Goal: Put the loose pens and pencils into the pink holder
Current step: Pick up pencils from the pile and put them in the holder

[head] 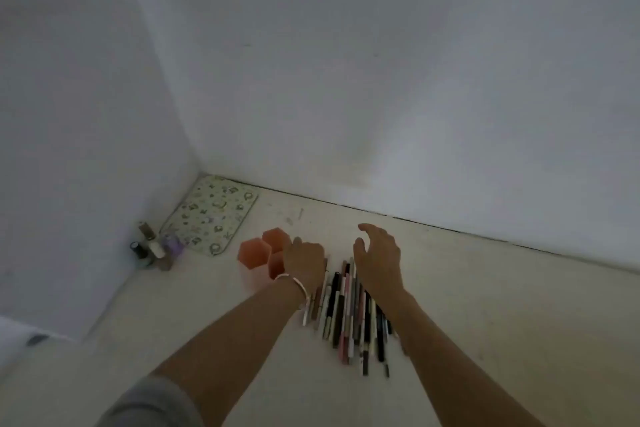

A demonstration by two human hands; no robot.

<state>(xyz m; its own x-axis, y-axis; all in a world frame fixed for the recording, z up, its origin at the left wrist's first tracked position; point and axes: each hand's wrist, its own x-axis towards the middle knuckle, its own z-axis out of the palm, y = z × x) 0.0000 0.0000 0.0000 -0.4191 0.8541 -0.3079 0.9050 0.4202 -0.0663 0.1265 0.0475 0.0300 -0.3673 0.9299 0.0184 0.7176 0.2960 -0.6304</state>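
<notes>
A pink holder (254, 253) made of three hexagonal tubes stands on the pale surface, left of centre. My left hand (304, 262) rests against its right side, fingers curled toward the tubes; whether it holds anything is hidden. Several loose pens and pencils (346, 315) lie in a row between my forearms, black, white, pink and brown. My right hand (377, 258) hovers over the far end of that row, fingers spread, holding nothing. A white bracelet circles my left wrist.
A patterned mat (211, 215) lies in the corner behind the holder. Several small bottles (152, 248) stand to its left against the wall. White walls close the left and back sides. A thin gap runs along the back edge.
</notes>
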